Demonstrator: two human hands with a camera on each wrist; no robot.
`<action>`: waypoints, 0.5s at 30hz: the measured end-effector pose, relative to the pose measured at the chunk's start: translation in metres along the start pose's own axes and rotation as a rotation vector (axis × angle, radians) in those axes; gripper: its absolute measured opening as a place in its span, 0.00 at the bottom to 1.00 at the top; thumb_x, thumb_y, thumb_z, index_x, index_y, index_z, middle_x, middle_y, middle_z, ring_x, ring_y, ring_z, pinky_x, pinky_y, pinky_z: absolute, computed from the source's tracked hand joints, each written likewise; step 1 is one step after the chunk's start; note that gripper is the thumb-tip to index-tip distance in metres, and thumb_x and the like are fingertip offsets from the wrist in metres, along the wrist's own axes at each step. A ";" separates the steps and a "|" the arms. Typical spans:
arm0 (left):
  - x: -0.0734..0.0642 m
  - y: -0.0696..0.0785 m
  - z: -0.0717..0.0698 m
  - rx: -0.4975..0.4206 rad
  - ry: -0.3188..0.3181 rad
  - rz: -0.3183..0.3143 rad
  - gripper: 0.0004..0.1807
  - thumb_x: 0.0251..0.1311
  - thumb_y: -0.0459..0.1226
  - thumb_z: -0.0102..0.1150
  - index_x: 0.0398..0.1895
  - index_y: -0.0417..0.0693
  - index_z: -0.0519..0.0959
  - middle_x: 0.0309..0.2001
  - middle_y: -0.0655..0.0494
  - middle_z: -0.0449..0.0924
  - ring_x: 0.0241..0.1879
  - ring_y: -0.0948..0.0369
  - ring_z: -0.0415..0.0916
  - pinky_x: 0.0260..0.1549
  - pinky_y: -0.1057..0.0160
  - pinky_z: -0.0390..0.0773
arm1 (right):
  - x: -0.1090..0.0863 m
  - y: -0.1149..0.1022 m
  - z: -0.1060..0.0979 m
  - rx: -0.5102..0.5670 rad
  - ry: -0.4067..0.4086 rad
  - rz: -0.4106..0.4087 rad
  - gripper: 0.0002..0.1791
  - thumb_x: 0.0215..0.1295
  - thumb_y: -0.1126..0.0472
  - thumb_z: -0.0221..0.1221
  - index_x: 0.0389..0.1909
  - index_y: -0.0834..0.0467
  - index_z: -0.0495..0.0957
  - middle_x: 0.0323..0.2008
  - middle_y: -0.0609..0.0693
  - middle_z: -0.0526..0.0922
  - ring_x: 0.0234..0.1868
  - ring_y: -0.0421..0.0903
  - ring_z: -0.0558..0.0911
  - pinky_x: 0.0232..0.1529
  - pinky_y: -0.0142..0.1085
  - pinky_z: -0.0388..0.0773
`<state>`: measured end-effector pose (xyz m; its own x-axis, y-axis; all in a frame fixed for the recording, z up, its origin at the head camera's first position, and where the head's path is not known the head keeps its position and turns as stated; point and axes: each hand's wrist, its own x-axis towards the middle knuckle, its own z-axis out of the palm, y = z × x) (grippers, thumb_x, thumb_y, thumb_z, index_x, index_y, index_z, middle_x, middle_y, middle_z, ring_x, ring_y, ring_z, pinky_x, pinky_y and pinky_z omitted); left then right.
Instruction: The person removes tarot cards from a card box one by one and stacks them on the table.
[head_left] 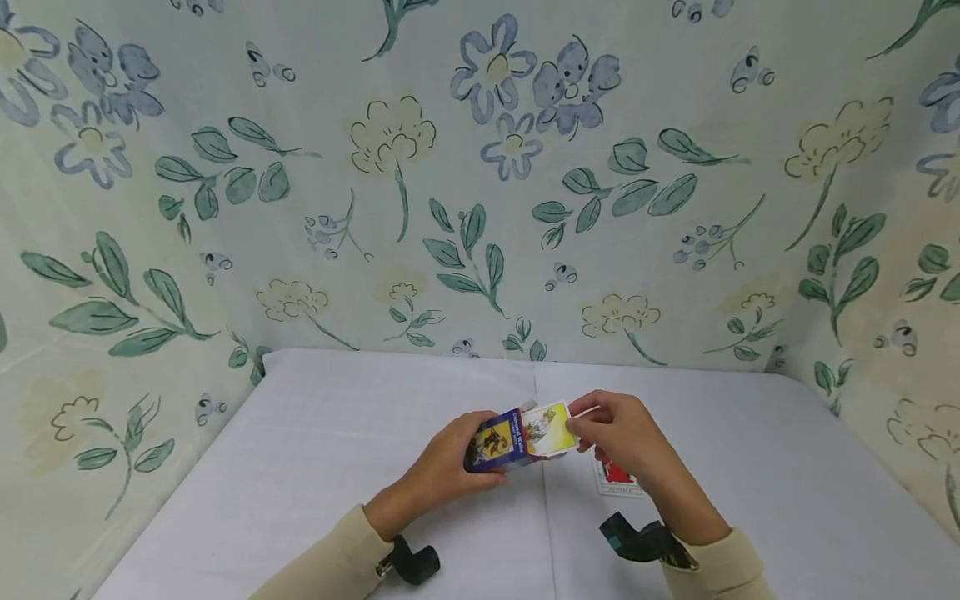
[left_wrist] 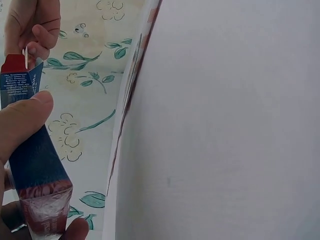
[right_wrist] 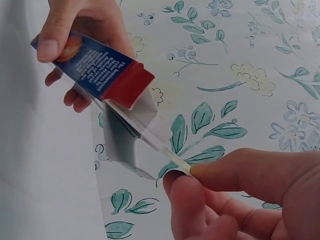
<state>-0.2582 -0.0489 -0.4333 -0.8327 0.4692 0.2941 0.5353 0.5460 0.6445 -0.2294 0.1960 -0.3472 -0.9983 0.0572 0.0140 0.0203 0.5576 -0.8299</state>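
A blue card box [head_left: 487, 448] with a yellow picture panel is gripped in my left hand [head_left: 438, 467], the thumb lying across the printed side in the left wrist view. Its end is open, with a red flap [right_wrist: 131, 86] and white flaps folded outward. From that end sticks a tarot card [head_left: 553, 423] with a yellow picture, its inner part hidden in the box. My right hand [head_left: 626, 429] pinches the outer edge of this card between thumb and fingers. Under the right hand, a second card [head_left: 618, 485] with a red picture lies on the table, partly covered in the head view.
A white cloth covers the table [head_left: 337, 433]. Behind it and along both sides hangs a floral curtain [head_left: 480, 275]. A black wrist camera sits at each sleeve, the left one [head_left: 416, 564] and the right one [head_left: 637, 540] low over the cloth.
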 end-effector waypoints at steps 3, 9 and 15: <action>0.000 -0.002 0.000 -0.006 0.004 -0.006 0.47 0.47 0.51 0.73 0.70 0.54 0.60 0.62 0.58 0.68 0.57 0.63 0.68 0.57 0.55 0.72 | 0.001 0.001 -0.004 0.004 0.009 0.006 0.15 0.59 0.59 0.64 0.45 0.61 0.79 0.33 0.52 0.86 0.25 0.48 0.80 0.25 0.37 0.79; -0.001 -0.004 0.001 -0.018 0.018 -0.009 0.46 0.47 0.51 0.73 0.69 0.53 0.61 0.62 0.56 0.69 0.57 0.61 0.68 0.56 0.54 0.72 | 0.001 0.002 -0.012 0.000 0.026 0.002 0.16 0.60 0.58 0.63 0.46 0.60 0.78 0.38 0.55 0.85 0.27 0.48 0.81 0.29 0.37 0.81; 0.000 -0.007 0.004 -0.039 0.020 -0.011 0.46 0.48 0.50 0.73 0.69 0.53 0.61 0.61 0.57 0.69 0.56 0.61 0.69 0.56 0.55 0.73 | 0.001 0.004 -0.023 0.017 0.040 -0.007 0.17 0.62 0.57 0.62 0.49 0.62 0.77 0.41 0.58 0.85 0.29 0.50 0.82 0.31 0.39 0.81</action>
<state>-0.2614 -0.0504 -0.4407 -0.8416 0.4489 0.3005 0.5201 0.5232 0.6750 -0.2289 0.2174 -0.3378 -0.9953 0.0868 0.0423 0.0118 0.5443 -0.8388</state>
